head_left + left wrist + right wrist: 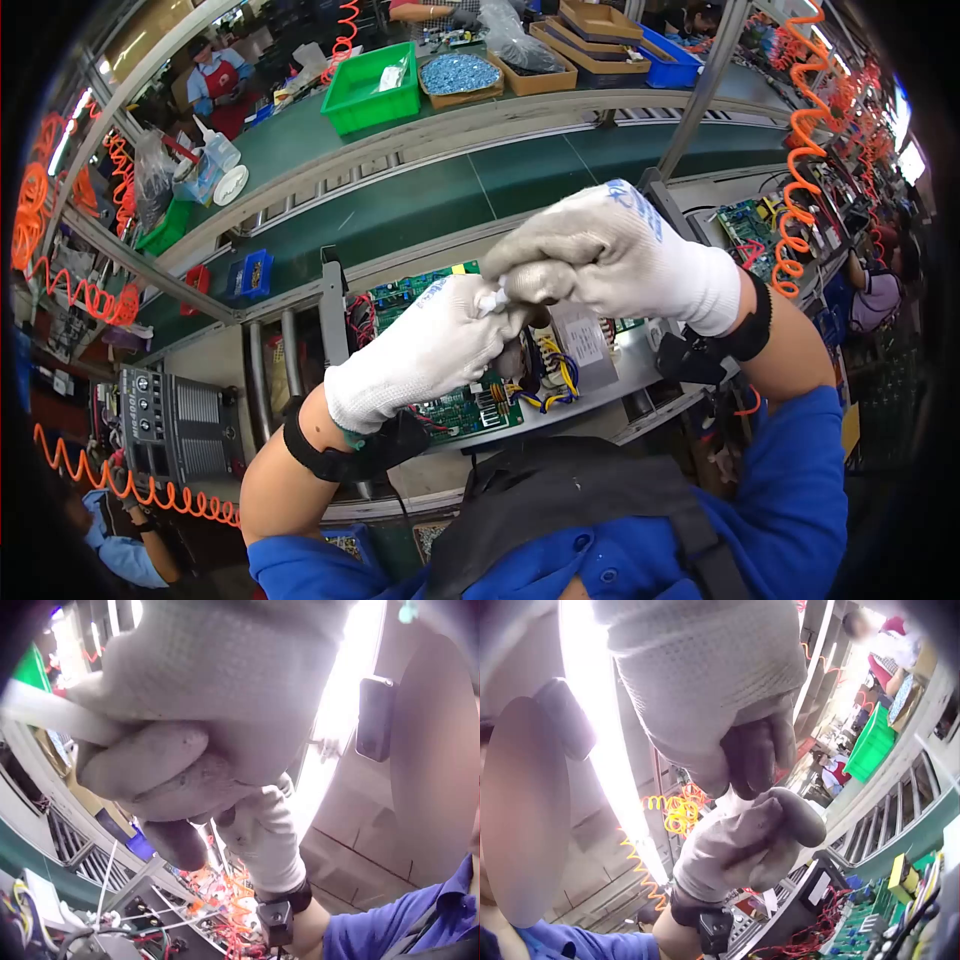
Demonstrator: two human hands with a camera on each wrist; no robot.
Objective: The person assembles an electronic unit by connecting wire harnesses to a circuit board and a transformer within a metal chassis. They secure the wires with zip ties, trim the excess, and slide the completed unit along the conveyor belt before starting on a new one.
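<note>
Both hands wear white knit gloves and meet above an open metal chassis (pixel 620 380). My left hand (pixel 425 345) grips a slim white tube-like piece (pixel 56 714), its fingers curled around it. In the head view only a short part of this piece (pixel 490 301) shows between the hands. My right hand (pixel 625 255) has its fingers curled, thumb and forefinger pinching at the piece's other end; gloves hide most of it. Beneath the hands, the chassis carries green circuit boards (pixel 455 415), yellow and blue wires (pixel 558 372) and a part with a white label (pixel 585 340).
Behind the chassis runs a green conveyor belt (pixel 420 215). A green bin (pixel 372 92) and cardboard trays stand on the far shelf. At left is a black-grey machine (pixel 175 420) with knobs. Orange coiled hoses (pixel 805 130) hang at both sides. Other people work nearby.
</note>
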